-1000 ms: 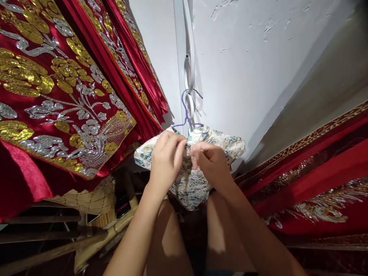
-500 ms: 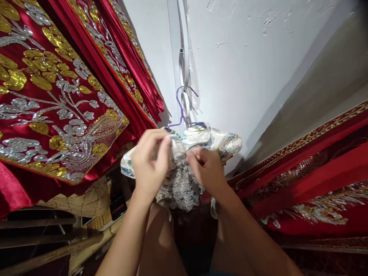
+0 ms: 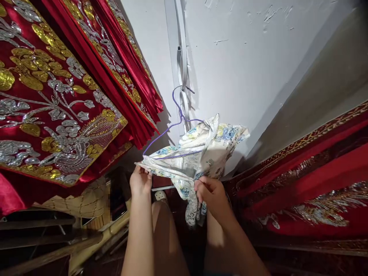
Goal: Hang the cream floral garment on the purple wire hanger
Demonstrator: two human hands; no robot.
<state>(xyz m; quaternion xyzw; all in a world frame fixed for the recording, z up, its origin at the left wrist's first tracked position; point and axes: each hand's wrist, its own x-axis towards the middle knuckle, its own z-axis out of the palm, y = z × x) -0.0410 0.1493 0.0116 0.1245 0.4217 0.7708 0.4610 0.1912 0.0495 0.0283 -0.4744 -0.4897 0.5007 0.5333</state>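
A white shirt with blue and yellow flowers [image 3: 224, 149] hangs from a purple wire hanger [image 3: 164, 132]. The hanger's hook loops over a white metal hook [image 3: 180, 71] on the wall. My left hand [image 3: 140, 180] holds the shirt's edge at the left end of the hanger, where the hanger's arm is bare along its top. Lower and to the right, my right hand [image 3: 211, 191] pinches the front edge of the shirt. The garment is pulled open leftwards, its right shoulder still over the hanger. Its lower part dangles bunched between my legs.
Red cloth with gold and silver sequin embroidery [image 3: 66, 96] hangs at left. More red embroidered fabric [image 3: 310, 191] is at right. A white wall [image 3: 230, 69] stands ahead. Wooden furniture bars [image 3: 86, 245] are at lower left; a pale shoe [image 3: 160, 195] shows below.
My left hand has moved down and left, drawing the shirt off the hanger's left arm. My right hand has lowered, still gripping the cloth. The shirt is spread wider and the hanger's left arm shows.
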